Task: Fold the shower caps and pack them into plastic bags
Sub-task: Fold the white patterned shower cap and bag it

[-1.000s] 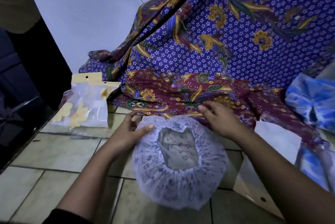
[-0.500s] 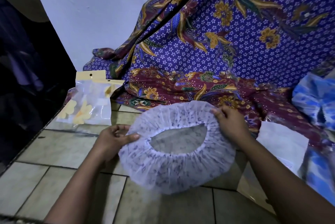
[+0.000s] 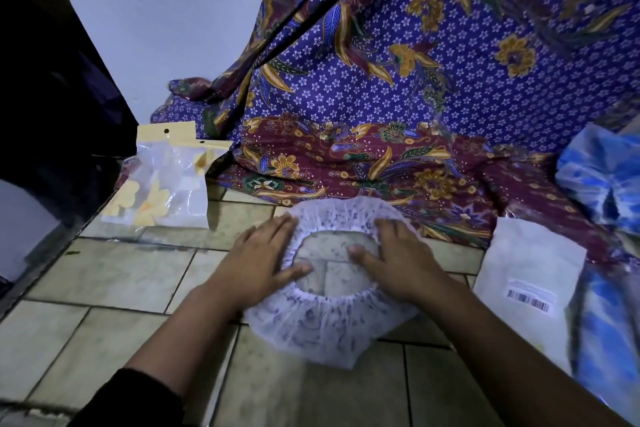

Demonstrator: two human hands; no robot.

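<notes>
The shower cap point(image 3: 325, 326), held up off the floor and stretched wide half a second ago, now lies flat on the tiled floor point(image 3: 114, 274), opening upward. The left hand point(image 3: 258, 262) has let go of the rim and presses palm-down on the cap's left edge. The right hand point(image 3: 398, 258) likewise lies flat on the right edge, thumb inside the opening.

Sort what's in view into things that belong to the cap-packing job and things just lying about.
Job:
- shower cap, flat on the floor, opening up
- left hand and right hand, both pressing on it
- bags with yellow headers, far left
- white packet with a barcode, right, possibly

Lying about:
- batik cloth
- blue plastic
- tiled floor
</notes>
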